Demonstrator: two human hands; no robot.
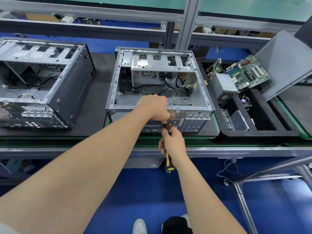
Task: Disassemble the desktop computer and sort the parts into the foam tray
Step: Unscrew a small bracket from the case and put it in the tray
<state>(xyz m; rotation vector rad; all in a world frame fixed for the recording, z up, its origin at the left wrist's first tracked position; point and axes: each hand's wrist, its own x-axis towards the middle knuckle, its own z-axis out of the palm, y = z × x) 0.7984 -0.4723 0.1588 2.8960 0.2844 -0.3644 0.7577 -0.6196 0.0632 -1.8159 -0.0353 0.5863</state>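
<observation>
left grip (152, 107): curled over computer case (162, 63) rear rim.
right grip (173, 142): wrapped round screwdriver (168, 163), tip at rear panel.
foam tray (263, 132): holds motherboard (246, 73), power supply (222, 85).

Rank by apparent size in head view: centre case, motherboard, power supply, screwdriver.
1. centre case
2. motherboard
3. power supply, not far behind the motherboard
4. screwdriver, mostly hidden by the right hand, so its true size is unsure

The screwdriver (168, 163) tip seems hidden behind the left hand (154, 107) (contact point unseen); the second case (42, 81) is cropped at left.
</observation>
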